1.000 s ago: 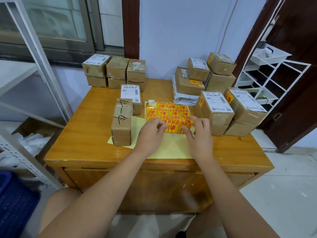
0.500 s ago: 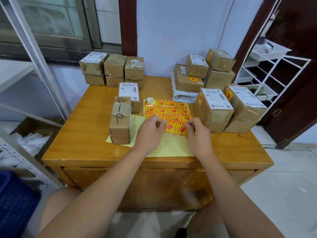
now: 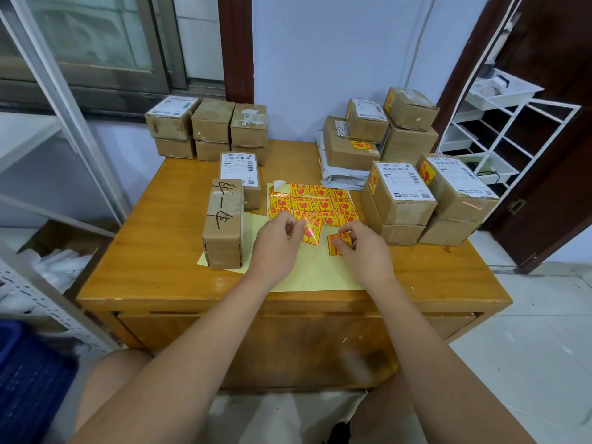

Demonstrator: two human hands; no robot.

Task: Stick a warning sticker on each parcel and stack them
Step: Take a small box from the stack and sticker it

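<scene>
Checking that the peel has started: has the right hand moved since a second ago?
Yes. The right hand has drawn toward the table's near edge, away from the sticker sheet, pinching a sticker.

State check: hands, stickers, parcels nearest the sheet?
left hand: pinches a sticker on the sheet edge
right hand: pinches a peeled sticker
sticker sheet: flat on table, partly used
handwritten parcel: no warning sticker visible
right front stack: top parcel stickered on left edge
</scene>
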